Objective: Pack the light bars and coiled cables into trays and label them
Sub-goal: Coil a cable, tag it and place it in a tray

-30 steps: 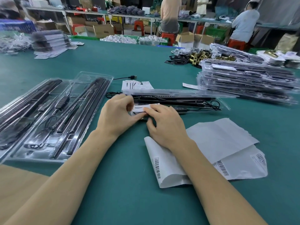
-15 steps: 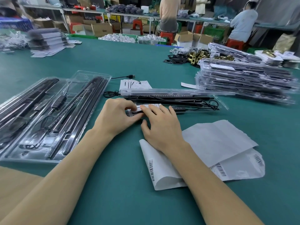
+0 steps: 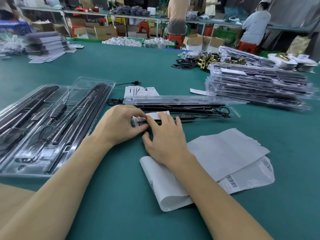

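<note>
Green felt covers the long workbench (image 3: 155,70), with shelves, cartons and seated workers at another bench behind it. Take the closed tray (image 3: 187,101) lying crosswise in the middle of the bench as the landmark.

To the right of it and further back, a tall stack of sealed trays (image 3: 259,87) suggests a good share of the packing is already done; at least the top one carries a white label. To the left of the landmark, two open trays (image 3: 52,122) lie side by side, each loaded with black light bars (image 3: 83,115) and a coiled cable (image 3: 41,132), lids not yet shut and no label visible, so these seem to be waiting their turn. Nearer than the landmark lie label sheets (image 3: 225,156), a few barcode stickers left on them, which I take to be the supply for the trays ahead.

At the landmark's near edge, the left hand (image 3: 119,125) pinches a small white label (image 3: 155,116) between thumb and curled fingers. The right hand (image 3: 166,135) lies flat, fingers straight, pressing the same label down. Whether it is fully stuck I cannot tell. Labelling of this tray looks to be mid-step; a loose cable (image 3: 128,83) just behind the landmark is unpacked.
</note>
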A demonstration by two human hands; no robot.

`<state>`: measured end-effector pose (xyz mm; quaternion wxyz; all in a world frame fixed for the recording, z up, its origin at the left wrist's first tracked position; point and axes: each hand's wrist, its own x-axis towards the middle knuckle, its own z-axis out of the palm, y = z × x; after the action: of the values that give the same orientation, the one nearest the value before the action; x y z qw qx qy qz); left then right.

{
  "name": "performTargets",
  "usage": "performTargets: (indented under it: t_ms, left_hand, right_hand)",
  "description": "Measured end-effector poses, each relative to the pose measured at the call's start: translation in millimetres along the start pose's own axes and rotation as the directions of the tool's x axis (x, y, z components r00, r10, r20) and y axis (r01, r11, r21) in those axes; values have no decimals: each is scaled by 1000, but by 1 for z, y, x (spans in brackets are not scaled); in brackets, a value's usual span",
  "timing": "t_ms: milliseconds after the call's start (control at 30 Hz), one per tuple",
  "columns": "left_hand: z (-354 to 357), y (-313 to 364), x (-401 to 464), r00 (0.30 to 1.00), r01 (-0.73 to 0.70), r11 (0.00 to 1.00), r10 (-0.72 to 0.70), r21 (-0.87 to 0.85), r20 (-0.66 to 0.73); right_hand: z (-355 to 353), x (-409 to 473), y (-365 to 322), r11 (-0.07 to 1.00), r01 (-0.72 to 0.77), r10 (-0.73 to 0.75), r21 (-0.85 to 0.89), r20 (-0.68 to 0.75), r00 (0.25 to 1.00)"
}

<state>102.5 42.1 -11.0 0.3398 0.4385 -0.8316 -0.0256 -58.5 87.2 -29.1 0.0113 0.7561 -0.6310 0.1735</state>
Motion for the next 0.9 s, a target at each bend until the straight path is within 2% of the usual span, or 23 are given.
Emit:
performTargets:
  t_ms: [167,300,333,433,467,633,900]
  left_hand:
    - [-3,2,5,998,19,999,-21,35,54]
    - [-26,8,20,981,19,999,-27,44,190]
    - [-34,9,24,987,6,1000,-10,24,158]
    - [-45,12,31,996,-37,999,37,-7,-76]
    - [-44,13,30,995,-40,999,41,14,-87]
    - [-27,0,18,990,52,999,-52,-1,128]
    - [-14,-4,15,993,39,997,-47,68,111]
  right_hand:
    - [0,-3,-3,1000,-14,14,22,-10,1000]
    - [-1,-3,-2,998,-45,45,38,-11,999]
    - [-1,-3,-2,998,-49,50,25,-7,999]
    - [-3,-2,-2,998,-58,58,-9,22,998]
    - [-4,-2,-3,998,-58,58,-11,27,998]
    - [-5,-4,-4,998,-54,54,-16,10,998]
    - [-4,-7,-6,997,-82,82,12,17,997]
